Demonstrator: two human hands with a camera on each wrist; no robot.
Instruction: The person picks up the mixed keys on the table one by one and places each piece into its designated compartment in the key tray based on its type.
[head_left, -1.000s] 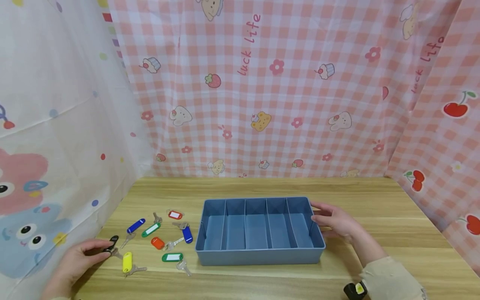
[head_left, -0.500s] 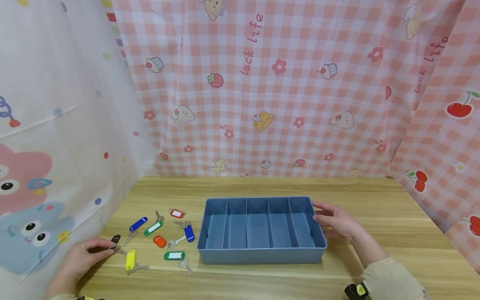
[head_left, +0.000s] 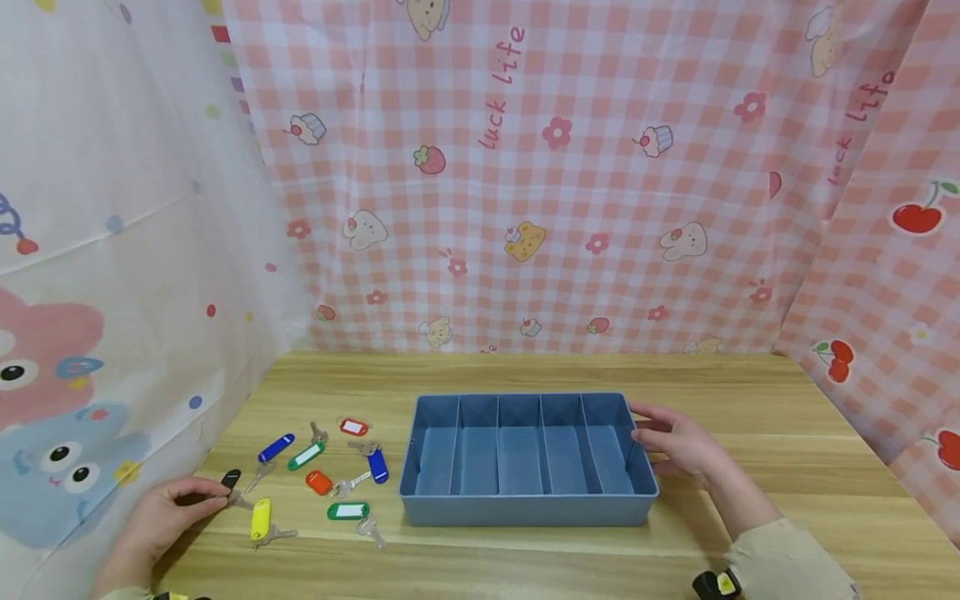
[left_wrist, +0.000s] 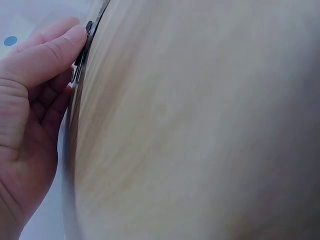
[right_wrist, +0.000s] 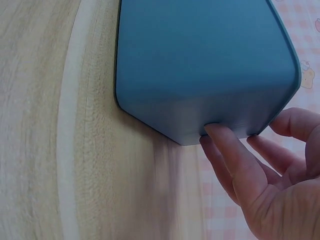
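Note:
In the head view, my left hand (head_left: 168, 517) is low at the left, its thumb and index finger pinching a black key tag (head_left: 232, 479). The tag's key lies partly behind the fingertips. In the left wrist view, the thumb rests against the black tag (left_wrist: 88, 35) at the tabletop. My right hand (head_left: 686, 446) holds the right end of a blue-grey divided tray (head_left: 525, 510). In the right wrist view, fingers (right_wrist: 227, 145) lie on the outside of the tray's end wall (right_wrist: 220, 117), with another digit at the rim. Narrow compartments in the tray hold nothing.
Several keys with coloured tags lie between my left hand and the tray: a yellow tag (head_left: 260, 519), an orange-red tag (head_left: 318, 482), a red tag (head_left: 353, 427), green tags (head_left: 348, 511) and blue tags (head_left: 377, 466). Patterned cloth (head_left: 555, 183) hangs behind the wooden table (head_left: 540, 371).
The tray has slid slightly right along with my right hand. My left hand stays at the black tag, its fingertips shifted a little over it. The other keys lie as before.

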